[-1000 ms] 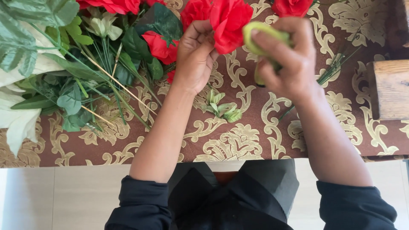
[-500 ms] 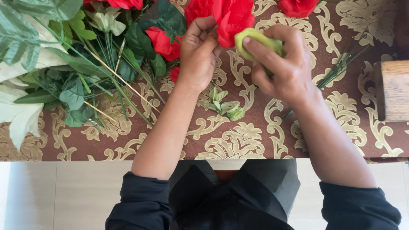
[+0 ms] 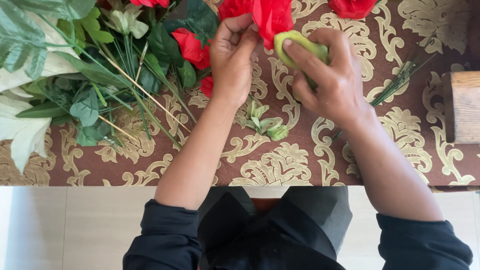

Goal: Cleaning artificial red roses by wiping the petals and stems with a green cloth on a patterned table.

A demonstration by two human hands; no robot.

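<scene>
Black sleeves [image 3: 165, 235] lie nearest, below the edge of the brown-and-gold cloth [image 3: 280, 165]. On the cloth, a small sprig [image 3: 265, 125] rests between the forearms. Beyond the sprig, the left hand [image 3: 232, 60] pinches the red flower [image 3: 272, 17] from the left, fingers curled. The right hand [image 3: 332, 75], right of that flower, is closed around a green roll [image 3: 300, 45], thumb along it, touching the petals. Leaves and stems [image 3: 100, 85] lie far left of the flower; a wooden block [image 3: 462, 105] sits far right.
</scene>
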